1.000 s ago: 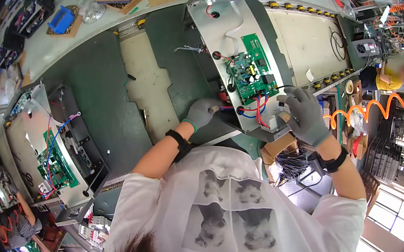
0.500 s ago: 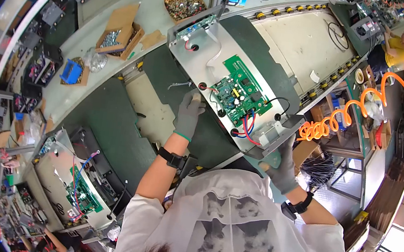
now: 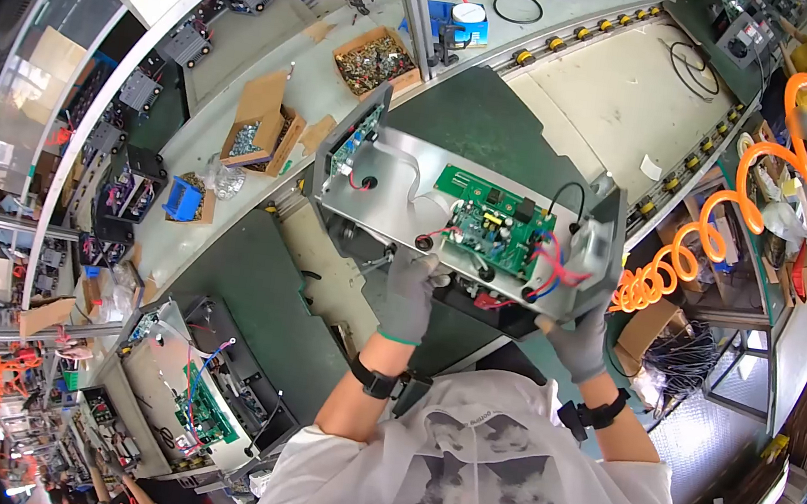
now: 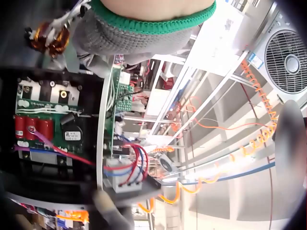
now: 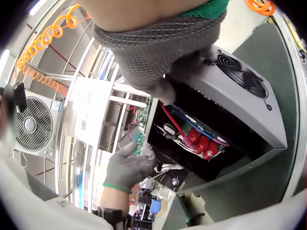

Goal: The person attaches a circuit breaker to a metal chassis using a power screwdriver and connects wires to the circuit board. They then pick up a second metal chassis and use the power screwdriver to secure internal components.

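In the head view, a metal panel (image 3: 393, 213) with a green circuit board (image 3: 493, 221) and red and blue wires lies over a dark case. My gloved left hand (image 3: 408, 298) grips the panel's near edge; its thumb and fingers pinch there in the right wrist view. My gloved right hand (image 3: 581, 346) holds the unit's right end, beside the end plate (image 3: 606, 242). The right wrist view shows this hand's fingers over the case (image 5: 264, 115) corner, near a round fan grille (image 5: 240, 74). Between panel and case, red cylindrical parts (image 4: 38, 128) show inside.
A second unit (image 3: 195, 388) with a circuit board stands at left on the line. Along the far side are cardboard boxes of small parts (image 3: 376, 62), a blue bin (image 3: 184, 198) and an upright metal post (image 3: 413, 11). An orange coiled hose (image 3: 698, 233) hangs at right.
The unit has turned counterclockwise and now lies more crosswise. My left hand has left the red and blue wires for the panel's near edge; my right hand has moved down to the end plate.
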A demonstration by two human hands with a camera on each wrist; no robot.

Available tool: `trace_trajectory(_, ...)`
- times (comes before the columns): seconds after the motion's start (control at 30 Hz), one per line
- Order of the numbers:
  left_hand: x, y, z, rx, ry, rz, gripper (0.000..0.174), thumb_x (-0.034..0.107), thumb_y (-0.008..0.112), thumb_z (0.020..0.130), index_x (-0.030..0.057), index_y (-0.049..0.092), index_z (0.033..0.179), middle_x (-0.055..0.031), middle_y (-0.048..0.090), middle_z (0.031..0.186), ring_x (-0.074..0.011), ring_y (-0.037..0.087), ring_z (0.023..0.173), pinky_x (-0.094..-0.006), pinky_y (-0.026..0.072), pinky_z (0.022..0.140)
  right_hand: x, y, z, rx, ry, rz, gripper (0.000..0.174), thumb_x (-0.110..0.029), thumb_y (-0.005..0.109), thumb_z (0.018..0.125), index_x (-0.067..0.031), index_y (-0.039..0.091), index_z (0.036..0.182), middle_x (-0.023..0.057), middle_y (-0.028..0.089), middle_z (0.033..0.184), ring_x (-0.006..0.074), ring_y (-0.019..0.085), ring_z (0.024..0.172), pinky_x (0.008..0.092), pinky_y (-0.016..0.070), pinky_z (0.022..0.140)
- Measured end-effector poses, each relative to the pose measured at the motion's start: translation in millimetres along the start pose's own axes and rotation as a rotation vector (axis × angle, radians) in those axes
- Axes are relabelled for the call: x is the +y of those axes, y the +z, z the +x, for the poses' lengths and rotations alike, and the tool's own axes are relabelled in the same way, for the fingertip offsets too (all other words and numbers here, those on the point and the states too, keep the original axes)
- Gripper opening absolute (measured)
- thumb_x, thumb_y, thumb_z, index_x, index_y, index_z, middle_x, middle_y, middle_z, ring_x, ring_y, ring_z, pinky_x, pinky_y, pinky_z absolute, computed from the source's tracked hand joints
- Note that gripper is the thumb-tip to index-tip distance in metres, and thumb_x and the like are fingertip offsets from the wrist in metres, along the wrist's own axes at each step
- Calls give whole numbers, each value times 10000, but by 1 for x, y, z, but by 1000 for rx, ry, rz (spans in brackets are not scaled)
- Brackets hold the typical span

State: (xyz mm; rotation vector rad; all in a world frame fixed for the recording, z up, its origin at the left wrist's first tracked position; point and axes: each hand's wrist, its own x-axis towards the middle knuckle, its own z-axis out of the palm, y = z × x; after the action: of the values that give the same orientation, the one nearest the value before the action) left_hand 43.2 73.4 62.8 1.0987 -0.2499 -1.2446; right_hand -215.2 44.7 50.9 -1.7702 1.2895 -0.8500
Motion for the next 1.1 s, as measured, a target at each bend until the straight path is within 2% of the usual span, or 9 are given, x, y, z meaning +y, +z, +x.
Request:
trace_trajectory(0.17,-11,19,29,119,99,-131,137,81,531,828,29,538,955,-65,613,899,-151,608,831,-289,505,740,45,26,42,181,-10,-399,626,28,451,702,56,320,1314,297,585,954,473,575,865,512,474,717)
trace_trajectory(0.27,5,18,61,23,166,-243,110,66,536,814,3,561,901,-94,622,925,-197,609,917,-338,498,896,29,31,95,120,1,-307,608,20,448,700,-1,394,1305,278,610,918,470,576,856,521,469,740)
trace_trajectory(0.3,1,-2,77,-53,127,-287,283,45,514,851,-46,498,1118,-121,582,1089,-204,587,1013,-330,494,902,39,38,111,94,-29,-318,617,14,450,703,-29,401,1316,271,617,925,468,579,856,521,468,755)
trace_trajectory(0.43,39,-10,66,-147,113,-61,407,67,522,868,-54,462,1251,-161,568,1210,-203,563,1112,-265,470,864,33,54,145,-24,39,-418,648,0,457,712,-64,384,1352,263,621,986,466,584,865,516,467,787)
trace_trajectory(0.57,64,-29,-5,94,328,370,320,83,511,875,-40,527,1170,-126,594,1104,-178,596,966,-272,475,807,25,54,136,-130,114,-528,602,-78,478,801,-104,332,1385,270,625,945,455,599,880,535,472,764)
trace_trajectory(0.67,38,-82,-31,529,741,794,312,80,516,863,-35,532,1152,-116,598,1074,-179,597,949,-276,477,799,22,56,115,-151,257,-655,484,-138,451,860,-86,351,1331,269,631,924,473,604,853,563,463,771)
trace_trajectory(0.77,-9,-150,-56,913,602,693,325,76,527,853,-10,538,1166,-111,617,1048,-172,598,920,-297,475,803,36,57,118,-89,148,-718,319,-119,490,852,-32,489,1159,276,624,912,454,602,858,530,474,746)
trace_trajectory(0.93,-88,-226,-79,694,-271,1292,497,85,548,789,90,482,1282,-188,540,1232,-318,580,1063,-408,481,885,72,46,142,1,56,-697,296,-80,536,819,-46,521,1112,252,627,928,446,596,879,520,473,730)
trace_trajectory(1.1,-140,-224,-74,625,-291,1395,749,149,580,771,40,232,1426,-231,329,1420,-364,484,1197,-412,452,950,108,11,183,15,98,-808,395,-89,521,811,-62,501,1205,243,637,971,429,606,912,503,486,755)
